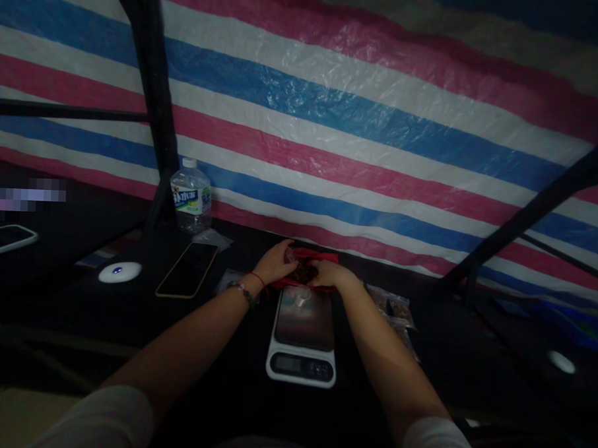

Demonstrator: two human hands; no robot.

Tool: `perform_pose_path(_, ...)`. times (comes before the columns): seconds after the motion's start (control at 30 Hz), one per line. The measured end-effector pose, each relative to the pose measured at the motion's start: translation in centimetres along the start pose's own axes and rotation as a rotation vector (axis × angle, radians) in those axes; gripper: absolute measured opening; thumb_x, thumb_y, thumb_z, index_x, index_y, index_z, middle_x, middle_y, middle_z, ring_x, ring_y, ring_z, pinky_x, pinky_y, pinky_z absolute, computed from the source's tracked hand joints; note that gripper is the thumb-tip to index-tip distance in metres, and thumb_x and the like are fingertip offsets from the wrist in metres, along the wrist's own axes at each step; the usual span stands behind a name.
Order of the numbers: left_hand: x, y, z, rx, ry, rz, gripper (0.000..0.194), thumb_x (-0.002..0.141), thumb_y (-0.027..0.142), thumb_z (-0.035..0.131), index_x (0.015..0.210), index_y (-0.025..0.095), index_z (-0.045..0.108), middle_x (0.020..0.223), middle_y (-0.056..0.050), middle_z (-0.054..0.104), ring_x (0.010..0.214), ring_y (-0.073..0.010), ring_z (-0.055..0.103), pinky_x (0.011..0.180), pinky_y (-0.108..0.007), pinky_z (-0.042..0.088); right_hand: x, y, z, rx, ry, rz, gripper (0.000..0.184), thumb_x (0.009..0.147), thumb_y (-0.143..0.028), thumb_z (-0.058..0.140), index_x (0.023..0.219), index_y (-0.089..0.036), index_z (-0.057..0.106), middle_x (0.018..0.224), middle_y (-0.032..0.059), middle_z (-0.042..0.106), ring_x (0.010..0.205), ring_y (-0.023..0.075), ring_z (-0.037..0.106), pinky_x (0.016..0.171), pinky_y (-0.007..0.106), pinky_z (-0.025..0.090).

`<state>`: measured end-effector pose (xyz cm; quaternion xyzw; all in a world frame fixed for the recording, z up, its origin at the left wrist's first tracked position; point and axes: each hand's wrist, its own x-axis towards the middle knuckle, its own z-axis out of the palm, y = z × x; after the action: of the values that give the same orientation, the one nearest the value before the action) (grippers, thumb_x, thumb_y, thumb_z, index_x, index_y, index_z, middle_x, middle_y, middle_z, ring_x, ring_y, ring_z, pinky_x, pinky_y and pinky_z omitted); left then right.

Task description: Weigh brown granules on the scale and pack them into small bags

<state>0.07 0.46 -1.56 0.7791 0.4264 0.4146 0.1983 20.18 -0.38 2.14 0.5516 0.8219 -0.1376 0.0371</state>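
A red bag point(321, 255) lies open behind the kitchen scale, with small dark brown pieces point(304, 273) inside it. My left hand point(275, 264), with a beaded bracelet and a red string at the wrist, is at the bag's left side. Its fingers are closed on what looks like a small clear plastic bag point(290, 255). From the right, my right hand point(330, 275) reaches into the dark pieces with its fingers drawn together; the fingertips are partly hidden. The white scale point(304, 330) stands between my forearms, and a small clear object point(303, 299) shows on its plate.
Several clear bags with brown contents point(397, 311) lie to the right. Leftward are a phone point(188, 270), a white oval device point(120, 272) and a clear plastic bottle point(191, 199). Striped sheeting point(333, 133) hangs behind the black table, between dark metal bars point(154, 79).
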Motion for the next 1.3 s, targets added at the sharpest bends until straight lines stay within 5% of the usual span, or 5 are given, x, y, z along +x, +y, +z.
perform_pose_path(0.3, 0.0, -0.5, 0.1, 0.020, -0.019, -0.056, 0.060, 0.071, 0.032, 0.065, 0.126, 0.014, 0.049, 0.110, -0.010, 0.063, 0.097, -0.0229, 0.062, 0.088, -0.035, 0.049, -0.1, 0.0, 0.8, 0.111, 0.004, -0.013, 0.066, 0.060, -0.028, 0.072, 0.123, -0.021, 0.055, 0.109, 0.0073, 0.068, 0.089, 0.0218, 0.065, 0.070, 0.024, 0.047)
perform_pose_path(0.67, 0.1, -0.4, 0.2, 0.004, -0.008, -0.097, 0.059, 0.070, 0.030, 0.064, 0.125, 0.014, 0.050, 0.109, -0.010, 0.064, 0.099, -0.0232, 0.062, 0.088, -0.034, 0.049, 1.4, -1.7, 0.5, 0.136, 0.203, -0.052, 0.031, 0.073, -0.021, 0.062, 0.103, -0.020, 0.068, 0.101, 0.0054, 0.071, 0.091, 0.0195, 0.065, 0.075, 0.023, 0.047)
perform_pose_path(0.83, 0.1, -0.1, -0.2, -0.007, -0.027, -0.090, 0.059, 0.070, 0.029, 0.064, 0.125, 0.012, 0.049, 0.110, -0.011, 0.064, 0.100, -0.0236, 0.062, 0.090, -0.035, 0.048, 1.4, -2.0, 0.5, 0.093, 0.081, -0.098, 0.057, 0.064, -0.030, 0.074, 0.118, -0.018, 0.062, 0.109, 0.0093, 0.068, 0.095, 0.0238, 0.065, 0.079, 0.027, 0.048)
perform_pose_path(1.03, 0.0, 0.3, -0.4, -0.001, 0.003, -0.077, 0.060, 0.069, 0.032, 0.066, 0.124, 0.014, 0.050, 0.114, -0.011, 0.062, 0.102, -0.0240, 0.060, 0.090, -0.034, 0.047, 1.7, -3.0, 0.7, -0.009, 0.102, -0.156, 0.038, 0.067, -0.014, 0.063, 0.105, -0.016, 0.069, 0.100, 0.0104, 0.071, 0.088, 0.0242, 0.066, 0.074, 0.026, 0.048)
perform_pose_path(1.3, 0.1, 1.3, -1.2, 0.171, -0.151, -0.077, 0.029, 0.070, 0.047, 0.062, 0.072, 0.018, 0.062, 0.072, -0.004, 0.064, 0.066, -0.0189, 0.060, 0.059, -0.028, 0.042, 1.7, -2.4, 0.9, 0.043, 0.154, -0.121, 0.026, 0.073, -0.019, 0.063, 0.096, -0.018, 0.072, 0.088, 0.0075, 0.073, 0.078, 0.0201, 0.066, 0.067, 0.024, 0.046)
